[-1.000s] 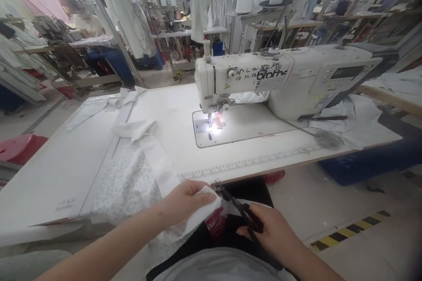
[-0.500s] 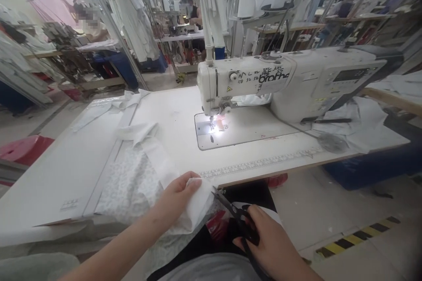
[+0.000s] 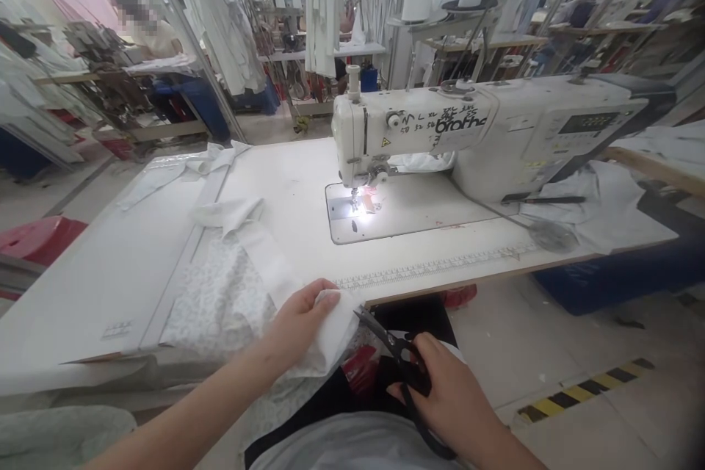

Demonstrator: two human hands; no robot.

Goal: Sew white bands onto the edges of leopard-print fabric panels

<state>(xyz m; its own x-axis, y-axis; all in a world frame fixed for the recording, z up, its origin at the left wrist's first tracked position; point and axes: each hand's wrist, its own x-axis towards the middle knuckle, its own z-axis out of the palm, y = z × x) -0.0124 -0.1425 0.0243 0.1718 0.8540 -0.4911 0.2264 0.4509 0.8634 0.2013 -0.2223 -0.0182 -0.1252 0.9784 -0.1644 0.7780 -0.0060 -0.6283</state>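
Observation:
My left hand point(image 3: 300, 319) pinches the end of a white fabric piece point(image 3: 338, 330) at the table's front edge. The rest of that cloth, partly patterned in pale grey point(image 3: 212, 301), spreads left over the tabletop and hangs over the edge. In my right hand point(image 3: 449, 389) is a pair of black-handled scissors point(image 3: 388, 341). Their tips point up and left, right beside the held fabric end; whether they touch it I cannot tell. Beyond both hands stands a white sewing machine point(image 3: 407, 128), its lamp lighting the needle plate point(image 3: 352, 231).
A printed ruler point(image 3: 418, 272) runs along the front edge of the white table point(image 3: 291, 183). White cloth point(image 3: 600, 209) lies by the machine's right end. Below are a blue bin point(image 3: 595, 286) and striped floor tape point(image 3: 587, 391). A person point(image 3: 148, 26) sits behind at left.
The view has shifted slightly. My hands keep almost the same places, with the fabric end and the scissors still held close together.

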